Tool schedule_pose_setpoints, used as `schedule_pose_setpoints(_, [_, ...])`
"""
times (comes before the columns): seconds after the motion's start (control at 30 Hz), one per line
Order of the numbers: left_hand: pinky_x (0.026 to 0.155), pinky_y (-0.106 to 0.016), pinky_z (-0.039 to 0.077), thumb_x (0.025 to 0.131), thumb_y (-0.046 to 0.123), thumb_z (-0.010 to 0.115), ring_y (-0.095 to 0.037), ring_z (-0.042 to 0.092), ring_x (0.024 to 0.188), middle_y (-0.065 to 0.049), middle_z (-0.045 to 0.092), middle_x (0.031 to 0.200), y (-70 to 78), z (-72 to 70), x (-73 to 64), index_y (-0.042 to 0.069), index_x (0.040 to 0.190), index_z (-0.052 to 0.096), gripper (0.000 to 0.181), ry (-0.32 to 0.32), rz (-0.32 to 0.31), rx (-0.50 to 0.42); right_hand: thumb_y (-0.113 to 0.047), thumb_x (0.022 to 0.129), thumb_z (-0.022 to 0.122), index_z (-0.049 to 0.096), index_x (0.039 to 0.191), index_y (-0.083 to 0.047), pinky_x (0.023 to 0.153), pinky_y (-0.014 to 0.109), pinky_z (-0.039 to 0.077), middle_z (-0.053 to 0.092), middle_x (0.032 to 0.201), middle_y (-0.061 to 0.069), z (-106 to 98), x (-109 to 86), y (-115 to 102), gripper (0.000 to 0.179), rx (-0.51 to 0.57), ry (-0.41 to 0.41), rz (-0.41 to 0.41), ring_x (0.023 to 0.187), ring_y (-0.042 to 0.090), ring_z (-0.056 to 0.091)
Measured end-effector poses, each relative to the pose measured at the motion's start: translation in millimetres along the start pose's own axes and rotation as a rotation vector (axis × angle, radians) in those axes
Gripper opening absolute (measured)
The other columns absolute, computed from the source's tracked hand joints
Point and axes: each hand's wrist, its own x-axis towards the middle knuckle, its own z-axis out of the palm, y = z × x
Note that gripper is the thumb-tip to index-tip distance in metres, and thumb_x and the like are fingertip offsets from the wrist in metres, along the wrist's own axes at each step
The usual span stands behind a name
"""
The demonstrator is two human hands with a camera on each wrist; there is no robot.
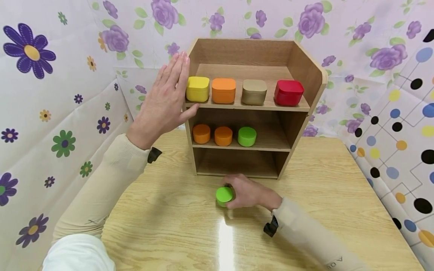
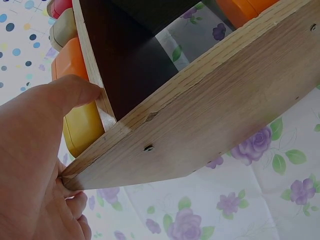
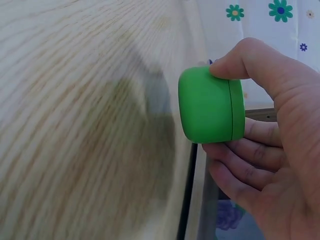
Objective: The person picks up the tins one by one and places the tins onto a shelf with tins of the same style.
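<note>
My right hand (image 1: 249,191) grips a small green round lidded container (image 1: 224,196) over the table, in front of the shelf. In the right wrist view, the thumb lies on one side of the green container (image 3: 207,105) and the fingers on the other. At the wooden shelf unit's (image 1: 244,52) upper left, my left hand (image 1: 164,99) rests against the side with its fingers straight. Its thumb lies across the front edge of the top shelf, as the left wrist view also shows. Right beside that hand stands a yellow squarish container (image 1: 198,89).
Orange (image 1: 223,91), tan (image 1: 254,92) and red squarish containers (image 1: 289,93) continue the top row. On the middle shelf stand two orange round containers (image 1: 201,134) and a green one (image 1: 247,136). Patterned cloth walls (image 1: 383,79) surround the wooden table (image 1: 162,233).
</note>
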Motion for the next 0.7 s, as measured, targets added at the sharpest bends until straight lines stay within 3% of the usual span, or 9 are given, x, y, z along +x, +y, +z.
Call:
schedule_pose_setpoints(0.3, [0.136, -0.050, 0.012, 0.100, 0.044, 0.064, -0.035, 0.007, 0.167, -0.020, 0.005, 0.179, -0.4, -0.2, 0.0, -0.003, 0.168, 0.002, 0.103, 0.006, 0.003, 0.001, -0.021, 0.075, 0.083, 0.069, 0.118, -0.009, 0.079, 0.019, 0.055, 0.071, 0.107, -0.004, -18.6, -16.8, -0.9, 0.048, -0.024, -0.025, -0.005, 0.091, 0.007, 0.063])
schedule_pose_setpoints(0.7, [0.136, -0.050, 0.010, 0.101, 0.044, 0.064, -0.035, 0.007, 0.167, -0.020, 0.004, 0.179, -0.3, -0.4, 0.0, -0.003, 0.168, 0.002, 0.103, -0.004, -0.002, -0.001, -0.019, 0.073, 0.083, 0.070, 0.114, -0.009, 0.074, 0.018, 0.053, 0.069, 0.104, -0.003, -47.6, -38.2, -0.1, 0.045, -0.080, -0.012, -0.038, 0.087, 0.008, 0.061])
